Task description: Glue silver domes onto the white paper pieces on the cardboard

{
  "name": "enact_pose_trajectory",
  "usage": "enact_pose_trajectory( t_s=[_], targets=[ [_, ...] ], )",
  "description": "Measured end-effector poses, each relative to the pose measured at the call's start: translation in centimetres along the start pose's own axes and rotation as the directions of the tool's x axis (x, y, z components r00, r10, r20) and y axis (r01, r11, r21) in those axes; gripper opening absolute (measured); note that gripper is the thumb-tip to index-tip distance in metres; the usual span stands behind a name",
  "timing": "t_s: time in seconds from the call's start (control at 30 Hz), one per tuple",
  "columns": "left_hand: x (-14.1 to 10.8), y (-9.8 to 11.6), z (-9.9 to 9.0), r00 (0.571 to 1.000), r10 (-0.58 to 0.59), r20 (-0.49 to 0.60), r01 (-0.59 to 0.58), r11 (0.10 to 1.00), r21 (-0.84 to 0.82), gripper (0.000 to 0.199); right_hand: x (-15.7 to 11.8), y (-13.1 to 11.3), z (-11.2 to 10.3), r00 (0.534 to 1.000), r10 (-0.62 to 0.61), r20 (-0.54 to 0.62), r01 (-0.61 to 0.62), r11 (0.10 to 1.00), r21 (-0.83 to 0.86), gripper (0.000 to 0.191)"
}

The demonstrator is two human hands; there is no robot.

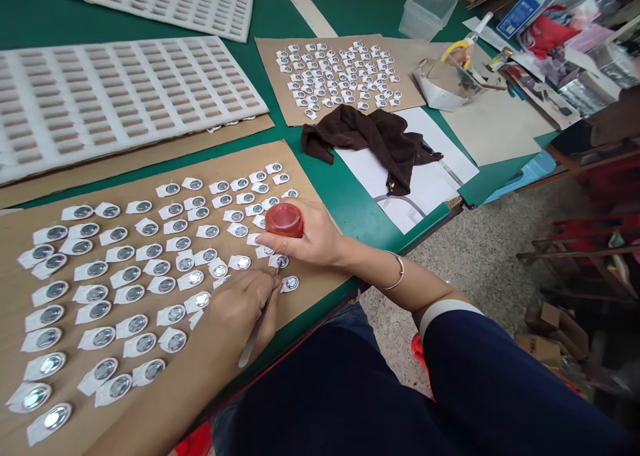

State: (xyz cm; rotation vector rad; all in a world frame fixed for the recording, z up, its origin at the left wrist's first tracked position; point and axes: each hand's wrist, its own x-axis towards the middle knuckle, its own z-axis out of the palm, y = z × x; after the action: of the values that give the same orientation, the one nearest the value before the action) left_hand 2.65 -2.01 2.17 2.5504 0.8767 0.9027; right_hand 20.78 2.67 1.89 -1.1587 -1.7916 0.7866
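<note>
Navy clothing (340, 389); left hand (245, 303) — I'm gripping slim tool (251, 343), seemingly working one disc (283, 261); right hand (321, 235) — clasping red object (284, 220); next: steadiness needed.

White tab (221, 281) half-hidden, foam tray (135, 141) cropped

On your green table (350, 203), a brown cloth (367, 131) is lying in a crumpled heap, partly covering a white paper (435, 186). Past it, a small bowl (439, 91) is holding something yellow (457, 48), and a clear box (424, 17) is sitting farther back. To your right, a blue box (527, 8) is resting near a red bundle (547, 31). Brown boxes (557, 329) are standing low down by the speckled gray floor (480, 243).
</note>
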Motion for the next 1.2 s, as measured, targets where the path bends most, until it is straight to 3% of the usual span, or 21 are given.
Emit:
enact_pose_trajectory(
  t_s=[0.13, 0.2, 0.27, 0.33, 0.43, 0.47, 0.5, 0.63, 0.77, 0.9, 1.0, 1.2],
  targets=[
    [-0.2, -0.7, -0.4, 0.996, -0.07, 0.059, 0.074, 0.995, -0.073, 0.009, 0.0, 0.0, 0.0, 1.0, 0.028, 0.001, -0.028, 0.999, 0.018, 0.038],
    [0.0, -1.1, -0.7, 0.981, -0.157, 0.118, 0.169, 0.981, -0.099, 0.01, 0.0, 0.0, 0.0, 1.0, 0.03, 0.001, -0.03, 0.999, 0.026, 0.038],
    [0.6, -1.5, -1.1, 0.937, -0.284, 0.201, 0.315, 0.938, -0.144, 0.014, 0.1, -0.2, -0.1, 1.0, 0.031, -0.002, -0.031, 0.999, 0.018, 0.037],
    [1.4, -1.8, -1.4, 0.837, -0.441, 0.324, 0.512, 0.84, -0.18, 0.016, 0.0, -0.6, -0.6, 0.999, 0.028, -0.027, -0.028, 1.0, 0.006, 0.037],
    [3.0, -2.3, -1.9, 0.585, -0.613, 0.531, 0.766, 0.633, -0.114, 0.021, -0.8, -1.6, -1.8, 0.989, 0.039, -0.145, -0.029, 0.997, 0.064, 0.035],
    [3.5, -2.5, -2.0, 0.528, -0.627, 0.573, 0.799, 0.595, -0.086, 0.022, -1.2, -1.9, -2.1, 0.978, 0.057, -0.199, -0.035, 0.993, 0.113, 0.035],
    [3.9, -2.7, -2.2, 0.503, -0.627, 0.595, 0.808, 0.585, -0.068, 0.022, -1.7, -2.1, -2.4, 0.963, 0.077, -0.258, -0.034, 0.985, 0.167, 0.036],
    [5.5, -3.5, -2.7, 0.52, -0.579, 0.628, 0.774, 0.63, -0.061, 0.019, -3.7, -1.7, -2.0, 0.939, 0.077, -0.335, 0.031, 0.952, 0.305, 0.047],
    [6.3, -3.8, -3.1, 0.487, -0.564, 0.667, 0.791, 0.609, -0.062, 0.019, -4.6, -0.7, 0.0, 0.902, -0.111, -0.417, 0.181, 0.975, 0.13, 0.027],
    [6.4, -3.9, -3.2, 0.473, -0.56, 0.681, 0.802, 0.593, -0.069, 0.02, -4.8, -0.2, 1.2, 0.866, -0.252, -0.432, 0.293, 0.956, 0.029, 0.021],
    [6.3, -4.0, -3.2, 0.459, -0.578, 0.674, 0.811, 0.583, -0.052, 0.02, -4.8, 0.0, 1.4, 0.868, -0.275, -0.413, 0.301, 0.954, -0.001, 0.021],
    [5.8, -4.4, -2.9, 0.473, -0.563, 0.678, 0.807, 0.586, -0.078, 0.021, -4.7, 0.2, 1.4, 0.882, -0.274, -0.384, 0.292, 0.956, -0.011, 0.021]
  ],
)
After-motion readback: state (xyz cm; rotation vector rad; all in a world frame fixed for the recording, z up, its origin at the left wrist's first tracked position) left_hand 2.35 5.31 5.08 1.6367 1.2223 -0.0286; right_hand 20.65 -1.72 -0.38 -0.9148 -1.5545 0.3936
